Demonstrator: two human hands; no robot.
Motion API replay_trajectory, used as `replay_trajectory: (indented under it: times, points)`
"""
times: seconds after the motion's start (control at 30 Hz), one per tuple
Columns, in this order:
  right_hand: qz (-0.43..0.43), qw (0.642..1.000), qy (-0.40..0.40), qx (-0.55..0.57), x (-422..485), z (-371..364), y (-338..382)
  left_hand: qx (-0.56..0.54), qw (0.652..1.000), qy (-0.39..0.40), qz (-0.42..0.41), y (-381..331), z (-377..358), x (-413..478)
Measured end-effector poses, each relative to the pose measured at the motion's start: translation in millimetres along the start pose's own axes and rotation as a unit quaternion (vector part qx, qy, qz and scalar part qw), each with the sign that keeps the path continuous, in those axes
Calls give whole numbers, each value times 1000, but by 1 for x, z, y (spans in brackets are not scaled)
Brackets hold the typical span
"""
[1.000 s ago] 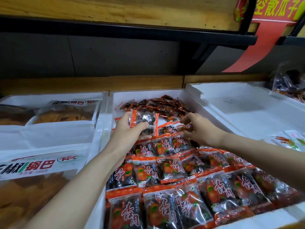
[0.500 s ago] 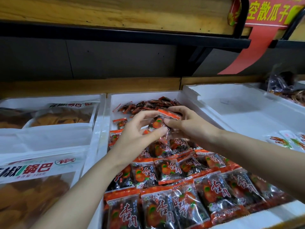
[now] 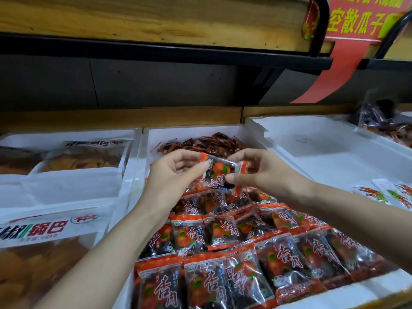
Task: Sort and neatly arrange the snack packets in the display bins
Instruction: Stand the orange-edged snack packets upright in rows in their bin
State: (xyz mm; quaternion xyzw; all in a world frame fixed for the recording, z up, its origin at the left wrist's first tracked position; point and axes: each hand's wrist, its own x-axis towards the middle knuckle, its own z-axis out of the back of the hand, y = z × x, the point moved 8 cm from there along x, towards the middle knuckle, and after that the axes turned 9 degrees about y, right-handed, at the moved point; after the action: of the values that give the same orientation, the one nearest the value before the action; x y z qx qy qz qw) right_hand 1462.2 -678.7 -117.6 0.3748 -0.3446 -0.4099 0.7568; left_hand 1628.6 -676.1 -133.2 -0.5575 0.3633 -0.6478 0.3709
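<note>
Evidently mid-sort, the left hand (image 3: 171, 177) and right hand (image 3: 265, 172) each pinch one end of a snack packet (image 3: 220, 172) between them, above the aligned rows (image 3: 223, 230) in the bin (image 3: 191, 130); next, it likely needs setting square in line.

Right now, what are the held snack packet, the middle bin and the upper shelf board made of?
Snack packet: thin glossy plastic film, clear window, orange printed ends; it glints and crinkles.
Middle bin: matte white, thick walls, probably foam, though coated board is possible.
Upper shelf board: wood or wood-look laminate, grain visible.
</note>
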Motion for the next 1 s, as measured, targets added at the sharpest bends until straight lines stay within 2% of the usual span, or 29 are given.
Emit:
replay_trajectory:
  times: [0.1, 0.23, 0.33, 0.4, 0.47, 0.6, 0.83, 1.0]
  points:
    - [21, 995, -30, 90, 1, 16, 0, 27, 999, 18, -6, -6, -9, -1]
    - [34, 995, -66, 66, 10, 44, -2, 150, 985, 84, -17, -3, -34, 1]
    - [31, 992, -102, -63, 20, 71, -15, 302, 943, 142, -14, 12, -50, 4]
    - [3, 985, -72, -157, 28, 78, -31, 401, 898, 180, 3, 26, -54, 4]
    - [-39, 974, -15, -222, 34, 77, -52, 448, 870, 206, 21, 36, -55, 4]
    - [-93, 950, 86, -285, 39, 61, -86, 469, 851, 231, 46, 46, -55, 1]
    - [-72, 949, 79, -298, 41, 48, -94, 475, 850, 225, 36, 46, -56, 0]
    - [-52, 941, 103, -318, 30, 39, -90, 463, 857, 223, 36, 47, -55, 0]
